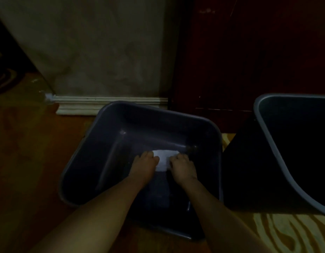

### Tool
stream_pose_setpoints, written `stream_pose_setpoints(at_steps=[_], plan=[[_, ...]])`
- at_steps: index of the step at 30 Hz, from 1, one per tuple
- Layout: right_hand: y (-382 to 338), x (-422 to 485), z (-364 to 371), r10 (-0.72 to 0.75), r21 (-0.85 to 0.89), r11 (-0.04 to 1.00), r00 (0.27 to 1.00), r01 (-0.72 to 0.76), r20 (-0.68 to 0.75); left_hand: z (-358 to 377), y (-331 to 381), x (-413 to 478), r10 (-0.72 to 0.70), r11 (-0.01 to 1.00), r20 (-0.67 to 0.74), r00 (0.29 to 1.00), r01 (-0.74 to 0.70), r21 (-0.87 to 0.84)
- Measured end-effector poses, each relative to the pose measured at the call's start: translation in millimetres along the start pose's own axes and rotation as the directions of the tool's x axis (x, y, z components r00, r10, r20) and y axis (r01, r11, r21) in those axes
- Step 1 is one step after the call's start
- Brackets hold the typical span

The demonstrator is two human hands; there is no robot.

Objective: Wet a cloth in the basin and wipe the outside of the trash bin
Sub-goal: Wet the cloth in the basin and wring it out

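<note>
— Where's the cloth?
— The white cloth (163, 161) sits bunched low inside the dark, smooth plastic basin (103, 152), which is squarish with rounded corners.
— And the hands?
— The left hand (144, 164) and right hand (182, 167) each grip one end, fingers curled. The grey-rimmed trash bin (249, 170) stands just beside the basin.

The scene is dimly lit throughout, and colours are dulled toward brown and grey. The brightest patch is formed by the cloth (164, 159), which is washed out so that its folds are lost. The door (249, 52) and the inside of the trash bin (304, 143) are sunk in near-black shadow. A small glint is caught on the basin (122, 132) wall. Lines near the frame edges are bowed by the wide lens, and fine detail is softened by noise.
</note>
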State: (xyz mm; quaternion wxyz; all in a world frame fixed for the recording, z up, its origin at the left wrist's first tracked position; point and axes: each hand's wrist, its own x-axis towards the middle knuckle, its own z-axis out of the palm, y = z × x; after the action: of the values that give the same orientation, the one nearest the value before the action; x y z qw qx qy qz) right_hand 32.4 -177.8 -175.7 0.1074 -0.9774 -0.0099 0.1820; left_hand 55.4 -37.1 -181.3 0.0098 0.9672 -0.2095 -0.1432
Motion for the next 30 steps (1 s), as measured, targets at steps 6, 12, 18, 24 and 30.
stream_pose_setpoints(at_steps=[6,12,18,24,30], plan=[[-6.7,-22.9,-7.8,0.050,0.149,0.988,0.988,-0.028,-0.145,-22.3,2.5,-8.1,0.022,0.970,-0.138,0.990,-0.055,-0.238],[-13.5,-39.9,-67.0,0.241,0.766,0.641,0.933,0.053,-0.267,-78.1,3.6,-4.2,-0.226,0.661,-0.287,0.931,-0.070,-0.747],[-11.1,-68.2,-112.7,0.173,0.887,0.425,0.945,0.183,-0.278,-130.9,6.7,-19.0,-0.194,0.476,-0.222,0.955,-0.106,-0.873],[-17.7,-113.7,-151.4,0.207,0.849,0.443,0.888,0.289,-0.410,-174.6,17.4,-46.6,0.191,0.304,-0.170,0.967,-0.222,-0.926],[-21.5,-164.2,-201.5,0.216,0.755,0.474,0.771,0.454,-0.599,-246.7,47.3,-70.5,0.380,0.203,-0.276,0.883,-0.371,-0.906]])
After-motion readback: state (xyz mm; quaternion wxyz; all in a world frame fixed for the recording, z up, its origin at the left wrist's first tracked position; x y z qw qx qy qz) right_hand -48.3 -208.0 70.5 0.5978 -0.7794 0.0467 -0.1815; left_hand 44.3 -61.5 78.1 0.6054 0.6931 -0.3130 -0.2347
